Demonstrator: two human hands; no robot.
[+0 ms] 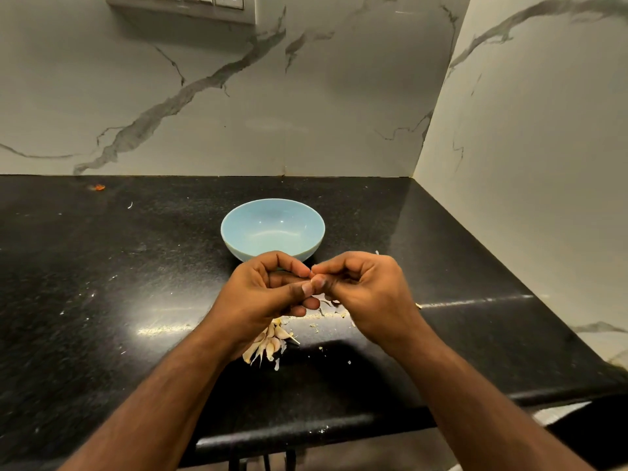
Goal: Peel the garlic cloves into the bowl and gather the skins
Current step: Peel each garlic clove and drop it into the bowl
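A light blue bowl [273,229] stands on the black counter [102,266] and looks empty. Just in front of it my left hand [268,290] and my right hand [360,294] meet fingertip to fingertip, curled around a small garlic clove that is almost wholly hidden between them. Below my left wrist lies a small heap of unpeeled garlic cloves [270,345]. Thin skin scraps [331,312] and crumbs lie under my right hand.
Marble walls close the counter at the back and on the right. The counter's front edge [306,433] runs close below my forearms. A small orange scrap [99,187] lies far left near the back wall. White specks dot the counter.
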